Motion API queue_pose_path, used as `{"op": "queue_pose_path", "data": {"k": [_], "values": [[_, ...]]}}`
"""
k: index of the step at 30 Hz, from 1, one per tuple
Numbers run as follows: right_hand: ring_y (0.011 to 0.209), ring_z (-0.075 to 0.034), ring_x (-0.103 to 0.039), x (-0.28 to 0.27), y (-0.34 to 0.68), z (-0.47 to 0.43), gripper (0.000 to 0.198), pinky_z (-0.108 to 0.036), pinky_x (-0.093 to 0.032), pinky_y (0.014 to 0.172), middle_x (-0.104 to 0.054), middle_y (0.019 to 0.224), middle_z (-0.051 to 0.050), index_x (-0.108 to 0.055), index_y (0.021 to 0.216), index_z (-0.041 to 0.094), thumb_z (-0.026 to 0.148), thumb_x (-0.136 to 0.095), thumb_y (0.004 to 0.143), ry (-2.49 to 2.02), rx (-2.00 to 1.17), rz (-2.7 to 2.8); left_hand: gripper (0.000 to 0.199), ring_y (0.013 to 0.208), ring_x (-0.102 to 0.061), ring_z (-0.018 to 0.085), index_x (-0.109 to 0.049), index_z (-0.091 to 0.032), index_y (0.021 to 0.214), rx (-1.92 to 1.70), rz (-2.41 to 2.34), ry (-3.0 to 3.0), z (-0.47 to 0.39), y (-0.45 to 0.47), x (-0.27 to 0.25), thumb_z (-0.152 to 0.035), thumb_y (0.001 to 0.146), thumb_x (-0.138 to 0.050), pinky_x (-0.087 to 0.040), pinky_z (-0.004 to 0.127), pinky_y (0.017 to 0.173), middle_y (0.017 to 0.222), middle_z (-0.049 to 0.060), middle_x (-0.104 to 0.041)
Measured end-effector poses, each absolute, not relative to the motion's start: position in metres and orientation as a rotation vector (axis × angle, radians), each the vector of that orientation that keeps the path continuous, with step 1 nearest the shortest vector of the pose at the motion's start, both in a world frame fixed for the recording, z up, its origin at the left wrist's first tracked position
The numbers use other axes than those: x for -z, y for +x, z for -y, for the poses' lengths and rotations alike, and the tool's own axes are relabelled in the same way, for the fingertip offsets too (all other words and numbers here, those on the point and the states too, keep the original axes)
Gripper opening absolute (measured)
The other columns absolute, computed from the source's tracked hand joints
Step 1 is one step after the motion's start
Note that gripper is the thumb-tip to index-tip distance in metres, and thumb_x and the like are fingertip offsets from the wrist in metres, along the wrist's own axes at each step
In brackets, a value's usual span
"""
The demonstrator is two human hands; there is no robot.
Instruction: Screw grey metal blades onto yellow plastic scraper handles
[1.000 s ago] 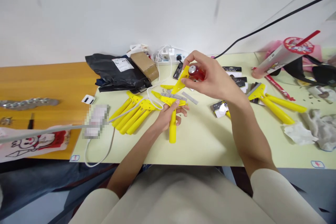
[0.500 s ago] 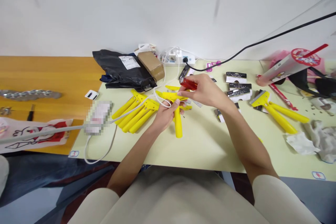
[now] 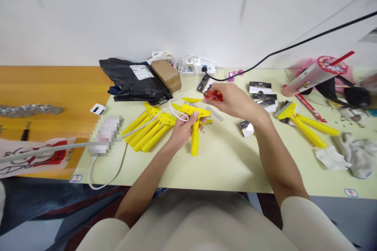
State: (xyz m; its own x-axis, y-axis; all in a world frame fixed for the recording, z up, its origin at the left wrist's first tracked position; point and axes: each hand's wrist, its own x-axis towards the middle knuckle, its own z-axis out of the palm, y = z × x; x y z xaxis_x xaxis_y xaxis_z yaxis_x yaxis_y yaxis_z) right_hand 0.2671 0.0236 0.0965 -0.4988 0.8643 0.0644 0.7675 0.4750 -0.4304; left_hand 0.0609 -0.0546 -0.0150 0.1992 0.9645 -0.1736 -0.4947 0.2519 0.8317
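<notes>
**Brace it properly before going in**

So the pale table (image 3: 218, 172) is the work spot. At the back there's a black plastic bag (image 3: 126, 82), bulky, contents hidden. The tall cup (image 3: 306, 78) at the right has a red straw (image 3: 342, 58) in it; can't tell how full it is. The cardboard box (image 3: 167, 74) next to the bag looks closed, so no clue what's inside.

Now the fiddly bit. The yellow scraper (image 3: 194, 135) is mid-table, gripped by the left hand (image 3: 183, 129), thumb near its head, handle pointing back at the body. The right hand (image 3: 231, 100) is closed around a red handle (image 3: 214, 95), just past the scraper's head; can't make out a tip.

My take: steady the scraper against the tabletop, pinch close to the contact point, and come in straight. I'd mind that white cable (image 3: 70, 146) looping by the left hand, plus the thin metal strip (image 3: 215, 113) just beyond.
</notes>
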Motion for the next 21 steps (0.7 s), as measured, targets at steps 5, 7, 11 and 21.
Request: {"op": "queue_pose_path", "data": {"k": [5,7,11,21], "values": [[0.093,-0.029,-0.071,-0.074,0.284,-0.047,0.024,-0.035,-0.04,0.076,-0.08,0.103,-0.015,-0.075,0.106,0.018,0.042,-0.076,0.103,-1.793,-0.467,2.776,0.041,0.08,-0.077,0.017,-0.077,-0.015,0.096,-1.218,-0.867,0.636,0.044,0.056,0.021,-0.046,0.086,-0.101,-0.06,0.028,0.07,0.097,0.01,-0.083],[0.095,-0.032,-0.074,-0.053,0.282,-0.054,0.03,-0.035,-0.043,0.076,-0.081,0.103,-0.018,-0.078,0.105,0.016,0.041,-0.088,0.093,-1.819,-0.561,2.853,0.042,0.082,-0.079,0.017,-0.077,-0.015,0.095,-1.259,-0.866,0.62,0.04,0.055,0.024,-0.044,0.082,-0.104,-0.061,0.027,0.072,0.099,0.01,-0.084],[0.087,-0.028,-0.074,-0.021,0.276,-0.061,0.026,-0.033,-0.044,0.072,-0.081,0.103,-0.019,-0.079,0.103,0.013,0.036,-0.087,0.093,-1.843,-0.687,2.864,0.046,0.088,-0.082,0.019,-0.075,-0.015,0.093,-1.298,-0.826,0.616,0.037,0.054,0.026,-0.043,0.076,-0.108,-0.062,0.027,0.075,0.1,0.008,-0.084],[0.064,-0.014,-0.044,-0.055,0.298,-0.048,0.035,-0.032,-0.033,0.065,-0.052,0.067,0.003,-0.056,0.071,0.022,0.04,-0.074,0.094,-1.649,-0.766,2.531,0.053,0.095,-0.086,0.024,-0.076,-0.013,0.103,-1.227,-0.797,0.703,0.045,0.054,0.026,-0.051,0.079,-0.104,-0.068,0.033,0.082,0.112,0.015,-0.086]]}}
